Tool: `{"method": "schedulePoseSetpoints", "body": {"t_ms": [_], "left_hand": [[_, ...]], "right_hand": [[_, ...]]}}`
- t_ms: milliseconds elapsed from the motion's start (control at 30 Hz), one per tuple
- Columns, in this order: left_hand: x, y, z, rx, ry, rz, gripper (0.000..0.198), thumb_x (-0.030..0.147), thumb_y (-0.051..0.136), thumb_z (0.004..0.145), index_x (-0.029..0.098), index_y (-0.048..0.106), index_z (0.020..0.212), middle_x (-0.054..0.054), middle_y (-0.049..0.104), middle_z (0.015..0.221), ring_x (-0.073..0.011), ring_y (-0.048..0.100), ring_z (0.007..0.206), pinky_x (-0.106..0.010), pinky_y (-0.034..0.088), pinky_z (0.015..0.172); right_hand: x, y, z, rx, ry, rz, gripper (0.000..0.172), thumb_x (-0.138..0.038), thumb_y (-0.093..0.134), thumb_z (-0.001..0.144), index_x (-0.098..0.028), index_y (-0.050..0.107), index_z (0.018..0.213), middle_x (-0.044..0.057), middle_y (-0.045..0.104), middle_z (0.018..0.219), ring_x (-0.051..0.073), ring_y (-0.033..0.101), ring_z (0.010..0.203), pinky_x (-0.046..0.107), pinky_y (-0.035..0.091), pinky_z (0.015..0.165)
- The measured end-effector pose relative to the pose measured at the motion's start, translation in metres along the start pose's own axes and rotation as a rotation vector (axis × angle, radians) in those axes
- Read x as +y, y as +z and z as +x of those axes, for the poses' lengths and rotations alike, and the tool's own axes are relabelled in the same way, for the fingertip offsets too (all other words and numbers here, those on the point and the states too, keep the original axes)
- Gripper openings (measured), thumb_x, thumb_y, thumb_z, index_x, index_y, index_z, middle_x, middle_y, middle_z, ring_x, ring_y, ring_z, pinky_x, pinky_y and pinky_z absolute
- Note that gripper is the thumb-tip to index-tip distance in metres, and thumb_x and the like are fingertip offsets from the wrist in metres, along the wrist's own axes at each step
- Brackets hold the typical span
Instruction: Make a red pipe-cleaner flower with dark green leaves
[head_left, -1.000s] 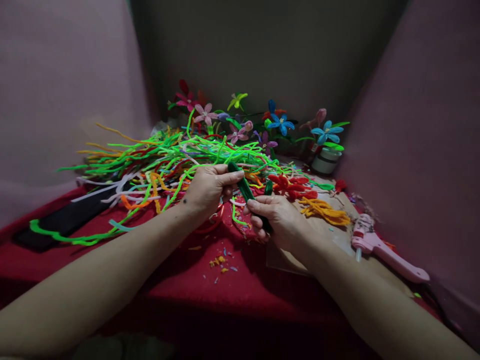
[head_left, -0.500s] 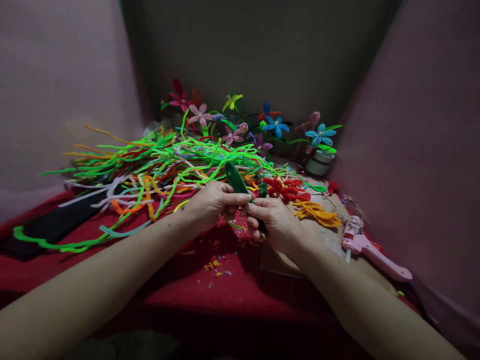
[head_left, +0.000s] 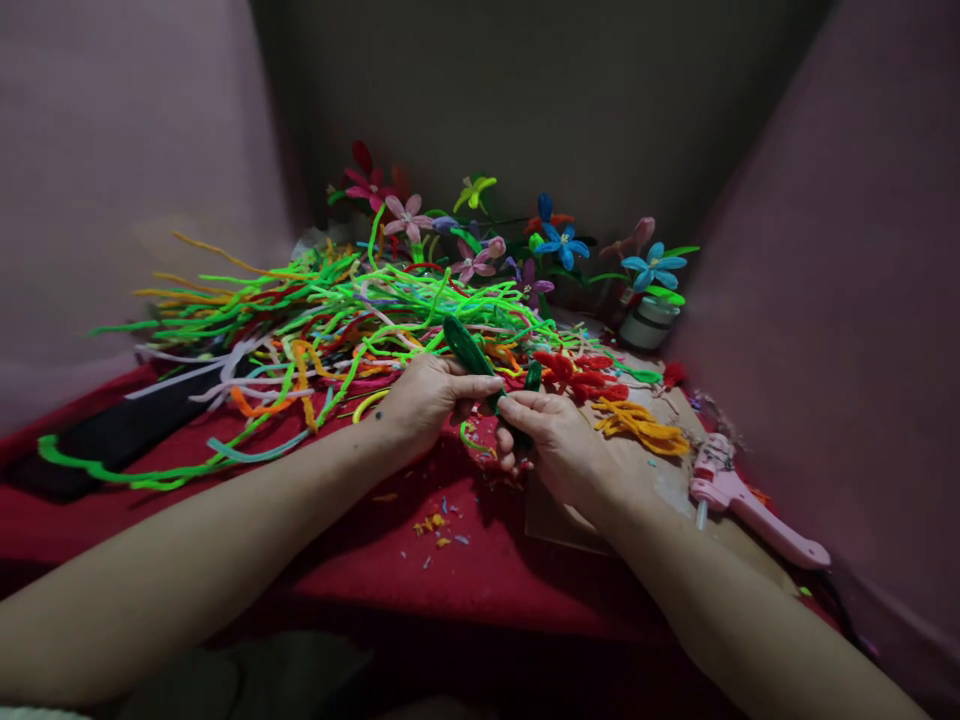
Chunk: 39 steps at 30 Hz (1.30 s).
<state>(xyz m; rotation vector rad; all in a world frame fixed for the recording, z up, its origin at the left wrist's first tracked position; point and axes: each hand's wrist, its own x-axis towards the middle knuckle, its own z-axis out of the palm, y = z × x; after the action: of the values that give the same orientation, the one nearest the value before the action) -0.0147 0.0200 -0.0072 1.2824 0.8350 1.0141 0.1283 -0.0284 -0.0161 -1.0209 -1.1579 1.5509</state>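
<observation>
Some dark-green fuzzy material [head_left: 469, 347], pinched in left grip [head_left: 424, 400], right grip [head_left: 559, 435].

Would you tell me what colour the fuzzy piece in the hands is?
The fuzzy piece is dark green, seen in the head view.

From my end I see two bare hands and bare forearms. The left hand [head_left: 427, 400] has a small, round, dark spot [head_left: 379, 415] by the wrist, its edge fairly crisp to me. The left forearm [head_left: 225, 550] is smooth and broad, narrowing towards that wrist. The right forearm [head_left: 712, 590] has much the same taper, running into the right hand [head_left: 559, 445], rounded across the back. At my lower left corner I catch a sliver of pale cloth [head_left: 37, 714]; whether it is a sleeve, I can't tell.
</observation>
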Motion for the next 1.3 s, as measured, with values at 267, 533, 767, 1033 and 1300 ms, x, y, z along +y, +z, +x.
{"method": "schedulePoseSetpoints", "body": {"t_ms": [267,533,767,1033,1300], "left_hand": [[-0.004,0.000,0.003,-0.062,-0.061,-0.060,0.019,0.025,0.075,0.062,0.010,0.064,0.062,-0.001,0.056,0.051,-0.0066,0.044,0.042,-0.020,0.030,0.042],[0.015,-0.017,0.015,0.043,-0.033,-0.166,0.017,0.020,0.073,0.065,0.013,0.059,0.068,0.000,0.058,0.060,-0.0074,0.052,0.050,-0.020,0.039,0.049],[0.013,-0.024,0.021,0.082,0.001,-0.135,0.012,0.017,0.069,0.067,0.014,0.061,0.074,0.003,0.052,0.056,-0.0046,0.045,0.043,-0.016,0.030,0.042],[0.012,-0.027,0.023,0.096,-0.009,-0.048,0.012,0.019,0.067,0.068,0.013,0.056,0.065,0.006,0.044,0.046,-0.0028,0.035,0.037,-0.016,0.027,0.038],[0.011,-0.024,0.020,0.196,0.076,0.087,0.013,0.023,0.066,0.068,0.014,0.057,0.066,0.005,0.050,0.049,-0.0039,0.040,0.037,-0.016,0.029,0.037]], "right_hand": [[0.000,0.001,-0.001,0.050,-0.016,-0.198,0.023,-0.033,0.053,0.079,-0.015,0.053,0.065,-0.004,0.050,0.047,0.007,0.045,0.037,0.019,0.036,0.038],[-0.002,0.001,-0.001,0.023,-0.004,-0.283,0.027,-0.029,0.048,0.081,-0.015,0.052,0.058,-0.004,0.049,0.044,0.007,0.043,0.035,0.018,0.033,0.036],[-0.007,0.006,-0.002,0.059,0.039,-0.334,0.025,-0.025,0.050,0.080,-0.016,0.050,0.057,-0.005,0.049,0.042,0.006,0.044,0.035,0.018,0.035,0.037],[-0.001,0.003,0.000,0.025,0.094,-0.251,0.020,-0.031,0.052,0.078,-0.016,0.053,0.065,-0.004,0.050,0.044,0.007,0.044,0.035,0.019,0.034,0.037],[0.000,0.004,0.001,-0.019,0.098,-0.188,0.020,-0.031,0.054,0.076,-0.016,0.052,0.063,-0.004,0.050,0.045,0.006,0.044,0.034,0.018,0.034,0.037]]}}
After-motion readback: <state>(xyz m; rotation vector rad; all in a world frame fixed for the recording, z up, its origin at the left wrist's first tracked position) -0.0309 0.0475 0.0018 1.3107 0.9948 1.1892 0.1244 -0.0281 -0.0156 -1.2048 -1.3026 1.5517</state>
